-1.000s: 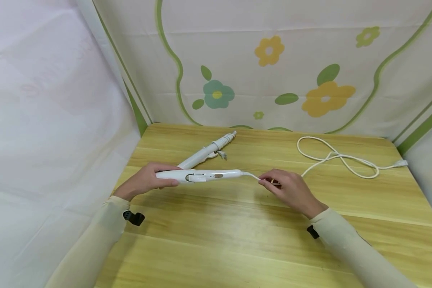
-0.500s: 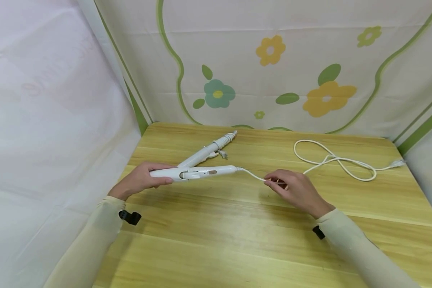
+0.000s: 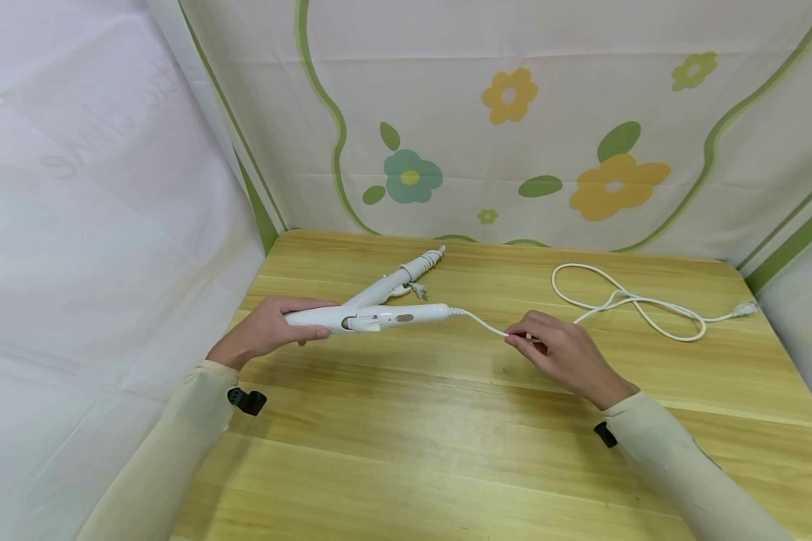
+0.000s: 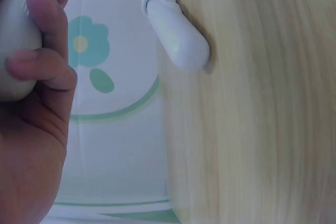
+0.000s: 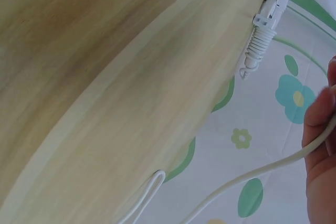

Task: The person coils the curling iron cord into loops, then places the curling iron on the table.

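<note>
My left hand [image 3: 264, 332] grips the wide rounded end of a white curling iron [image 3: 416, 314], held level above the table with its handle pointing right. In the left wrist view, thumb and fingers curl round the iron's body [image 4: 20, 40]. From the handle, its white cord [image 3: 477, 319] runs to my right hand [image 3: 571, 357], which pinches it between thumb and fingers. The right wrist view shows the cord [image 5: 252, 172] passing through those fingers. Behind the held iron lies a second white curling iron [image 3: 377, 291], its cord wound round the handle; the held iron covers its near end.
The cord's far part [image 3: 622, 294] lies in loose loops at the table's back right, ending in a plug [image 3: 744, 309]. A flowered cloth [image 3: 446, 135] hangs behind the wooden table [image 3: 419, 451]. White sheeting [image 3: 95, 225] hangs on the left.
My right hand has slid a little to the right, so more cord shows between it and the handle. The held iron shifted left, then slightly back up and right.
</note>
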`<state>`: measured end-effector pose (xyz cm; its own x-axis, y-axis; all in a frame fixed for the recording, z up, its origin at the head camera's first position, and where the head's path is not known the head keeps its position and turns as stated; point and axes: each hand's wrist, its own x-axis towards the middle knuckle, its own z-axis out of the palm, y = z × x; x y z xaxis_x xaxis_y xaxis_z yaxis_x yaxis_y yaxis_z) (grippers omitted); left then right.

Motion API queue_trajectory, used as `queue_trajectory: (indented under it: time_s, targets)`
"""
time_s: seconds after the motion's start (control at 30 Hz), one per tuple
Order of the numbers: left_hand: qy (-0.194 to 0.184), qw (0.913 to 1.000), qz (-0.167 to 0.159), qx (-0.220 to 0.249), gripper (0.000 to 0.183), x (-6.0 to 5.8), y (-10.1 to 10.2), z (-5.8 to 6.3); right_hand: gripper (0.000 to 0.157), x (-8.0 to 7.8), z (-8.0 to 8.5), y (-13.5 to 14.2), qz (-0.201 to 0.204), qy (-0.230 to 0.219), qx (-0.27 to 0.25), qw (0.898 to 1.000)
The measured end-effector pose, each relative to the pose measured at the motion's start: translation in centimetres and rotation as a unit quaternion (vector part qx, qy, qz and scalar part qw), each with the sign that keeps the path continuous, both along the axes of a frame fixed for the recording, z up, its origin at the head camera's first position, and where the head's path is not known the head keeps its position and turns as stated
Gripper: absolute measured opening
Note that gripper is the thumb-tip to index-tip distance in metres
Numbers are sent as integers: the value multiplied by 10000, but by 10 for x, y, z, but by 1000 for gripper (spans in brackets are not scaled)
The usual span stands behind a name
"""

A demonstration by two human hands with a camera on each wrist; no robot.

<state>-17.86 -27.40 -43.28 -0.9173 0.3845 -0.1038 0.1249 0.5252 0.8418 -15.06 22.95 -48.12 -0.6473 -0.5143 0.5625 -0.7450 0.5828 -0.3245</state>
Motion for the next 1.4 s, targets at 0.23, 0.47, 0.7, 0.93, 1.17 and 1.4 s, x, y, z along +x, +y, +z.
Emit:
queue_trajectory:
  time_s: [0.23, 0.47, 0.7, 0.93, 1.17, 1.4]
  targets:
    - [592, 9972, 395, -240, 52, -5, 20, -2, 17, 1, 4, -8, 231, 660, 534, 9961]
    - [1136, 9922, 244, -451, 49, -3, 42, -2, 39, 5, 12, -18, 495, 1055, 682, 9908]
    - [1453, 9871, -332, -589, 43, -6, 57, -3, 32, 4, 25, -20, 680, 1188, 672, 9883]
    - [1186, 9876, -819, -625, 44, -4, 65, -2, 22, -3, 37, -24, 800, 853, 378, 9924]
    - [908, 9875, -1211, -429, 40, 0, 63, 0, 20, -10, 42, -26, 976, 556, 291, 9933]
    - [445, 9917, -1205, 29, 41, 1, 59, -3, 11, -19, 41, -22, 966, 307, 117, 9948]
